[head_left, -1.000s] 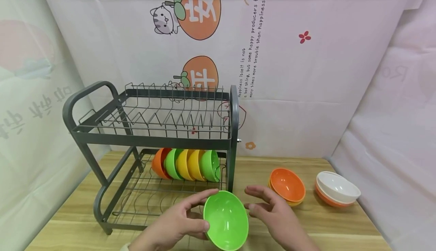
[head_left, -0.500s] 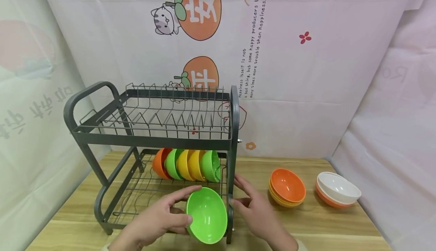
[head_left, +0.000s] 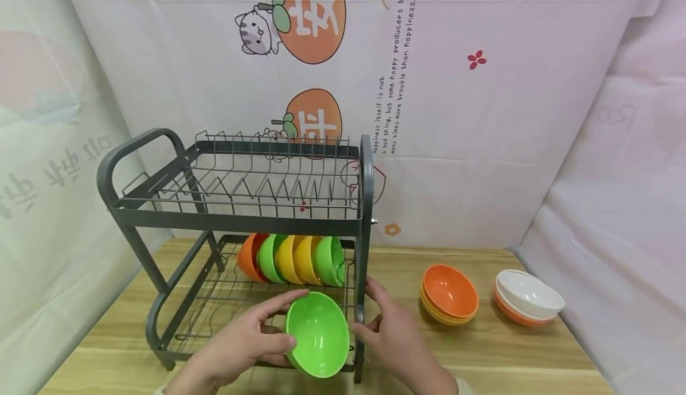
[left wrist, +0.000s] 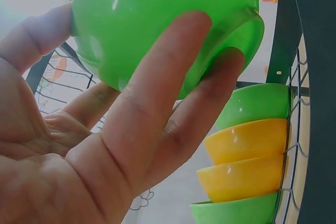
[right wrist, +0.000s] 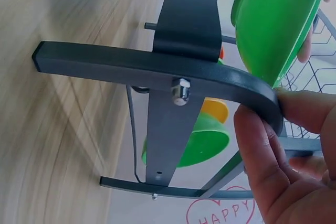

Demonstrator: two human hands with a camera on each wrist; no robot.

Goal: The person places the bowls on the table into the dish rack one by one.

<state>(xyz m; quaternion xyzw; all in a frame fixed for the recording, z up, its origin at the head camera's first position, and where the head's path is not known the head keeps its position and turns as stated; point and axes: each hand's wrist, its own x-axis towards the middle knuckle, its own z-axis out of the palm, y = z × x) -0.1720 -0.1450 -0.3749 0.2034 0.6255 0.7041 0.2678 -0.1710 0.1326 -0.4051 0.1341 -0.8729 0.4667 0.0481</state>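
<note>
1. Bowl, green, one, in hand [head_left: 318, 335]: held at the front right of the rack [head_left: 241, 221], between the two hands; tilted, mouth towards the person. Whether it is over the lower tier [head_left: 187, 357] or in front of it cannot be told.
2. Left hand [head_left: 243, 336]: fingers spread and bent about the bowl's left side and underside, thumb at the near side; a part-way grip, the bowl filling it.
3. Right hand [head_left: 395, 336]: thumb and fingers closed in a pinch on the curved end of the rack's right side bar [right wrist: 226, 81]; no bowl held (though the green one is just beside the thumb in the right wrist view).
4. Bowl row [head_left: 293, 259], five: orange, green, yellow, yellow, green from left to right; on edge at the back of the lower tier, mouths turned rightward.
5. Relation of note, by judgement: the held bowl lies just right of the left hand, nearer the person than the row's right end; its mouth faces the person, roughly a quarter turn off the row's line. The left hand has charge of it.
6. Orange-topped stack, yellow below [head_left: 449, 294], and white-topped stack, orange below [head_left: 529, 295]: on the table [head_left: 404, 264], right of the rack, apart from each other.
</note>
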